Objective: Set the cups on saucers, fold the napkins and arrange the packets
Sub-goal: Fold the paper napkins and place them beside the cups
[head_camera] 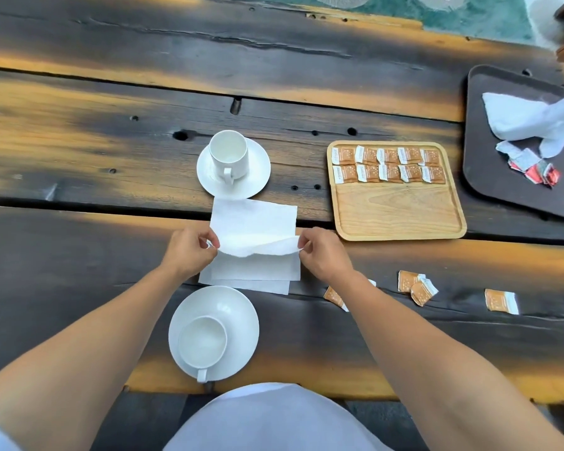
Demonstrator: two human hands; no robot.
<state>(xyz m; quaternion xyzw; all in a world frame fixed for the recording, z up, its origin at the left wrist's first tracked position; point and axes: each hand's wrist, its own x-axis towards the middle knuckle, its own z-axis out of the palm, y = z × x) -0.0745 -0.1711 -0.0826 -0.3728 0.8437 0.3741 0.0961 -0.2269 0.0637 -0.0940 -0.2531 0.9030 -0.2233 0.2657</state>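
near cup, left hand, right hand pinching napkin, forearm half-hiding packet

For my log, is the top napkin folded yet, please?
Partway: left hand and right hand pinch the napkin by its lifted near edge.

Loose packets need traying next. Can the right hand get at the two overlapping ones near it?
Probably yes: the two packets lie on bare table beside the right hand, though it must release the napkin first.
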